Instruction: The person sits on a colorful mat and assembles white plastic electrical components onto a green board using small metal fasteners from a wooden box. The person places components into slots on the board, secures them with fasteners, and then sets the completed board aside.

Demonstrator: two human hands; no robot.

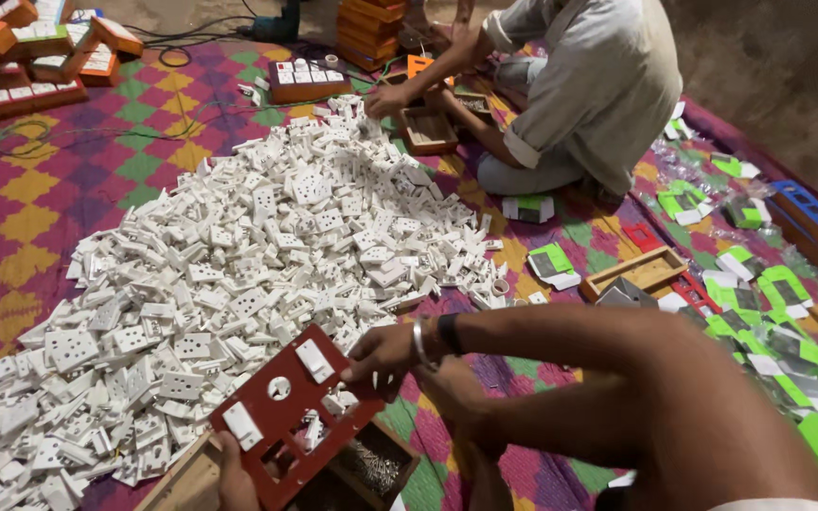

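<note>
The dark red switch plate [286, 416] lies tilted over a wooden box [191, 478], its long axis running diagonally between both hands: left hand [236, 473] grips its lower edge, right hand [382, 355] pinches its upper corner beside the white socket pile [239, 274].

A woven floor mat [68, 180] in pink, green, yellow and purple diamonds covered most of the ground. Beyond it, along the top and upper right of the frame, lay bare brownish earth floor [769, 66]. Black cables [182, 43] trailed across the mat's top edge. The light was warm and dim, with soft shadows.
</note>
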